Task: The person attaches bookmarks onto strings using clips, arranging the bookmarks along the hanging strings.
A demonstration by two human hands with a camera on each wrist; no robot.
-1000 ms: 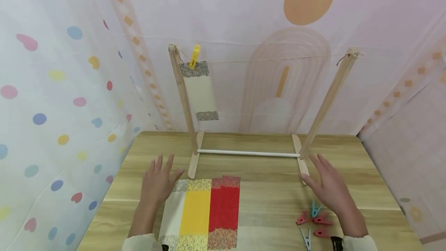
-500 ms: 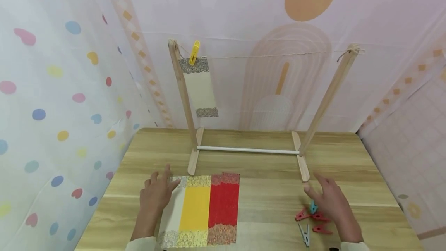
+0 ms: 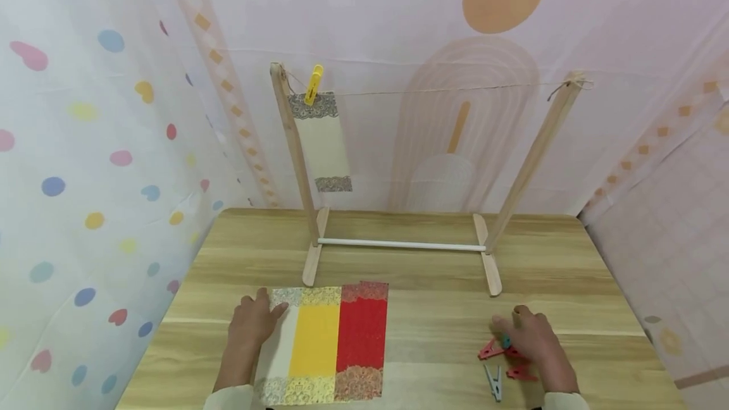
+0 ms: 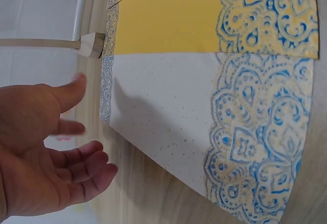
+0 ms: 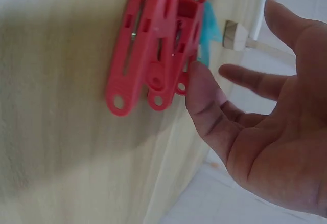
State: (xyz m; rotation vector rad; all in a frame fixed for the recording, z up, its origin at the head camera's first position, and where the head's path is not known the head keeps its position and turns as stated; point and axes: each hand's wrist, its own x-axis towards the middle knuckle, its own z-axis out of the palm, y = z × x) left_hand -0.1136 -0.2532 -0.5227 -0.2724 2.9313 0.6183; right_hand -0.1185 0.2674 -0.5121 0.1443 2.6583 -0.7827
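Observation:
At the left of the table, my left hand (image 3: 250,324) is beside a white paper strip (image 4: 163,86) with a lace-patterned border, its thumb over the far left corner. The left wrist view shows that hand relaxed and holding nothing. A yellow strip (image 3: 314,340) and a red strip (image 3: 361,334) lie to the right of the white one. My right hand (image 3: 538,340) hovers over a small group of clothespins, several of them red (image 5: 133,45), one teal (image 5: 209,27) and one grey-blue (image 3: 494,383). One fingertip overlaps a red clothespin in the right wrist view; nothing is gripped.
Behind the papers stands a wooden rack (image 3: 543,150) with a white crossbar (image 3: 398,244) and a string (image 3: 427,90) between its posts. A yellow clothespin (image 3: 313,84) holds a cream paper strip (image 3: 321,147) on the string. Patterned cloth (image 3: 598,11) hangs behind.
Both hands have come down toward the table. The left has settled near the white strip's edge; the right has lowered over the clothespins, its fingers more bent. Papers and rack stay put.

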